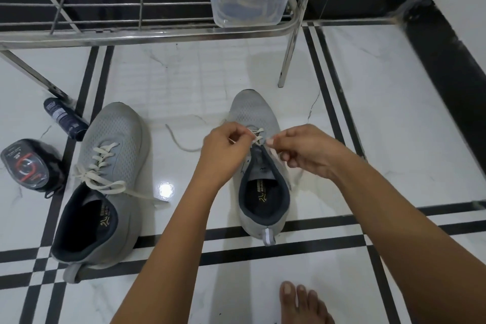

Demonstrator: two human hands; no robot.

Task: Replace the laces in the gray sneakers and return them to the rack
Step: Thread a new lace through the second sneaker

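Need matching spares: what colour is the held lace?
Cream lace, seen best in the head view.

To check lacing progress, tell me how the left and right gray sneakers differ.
The left sneaker is laced to the top; the right sneaker has its cream lace only across toe-end eyelets. The left sneaker stands untouched, while the left hand and right hand pinch that lace on the right sneaker. Both are gray mesh, upright, toes toward the rack.
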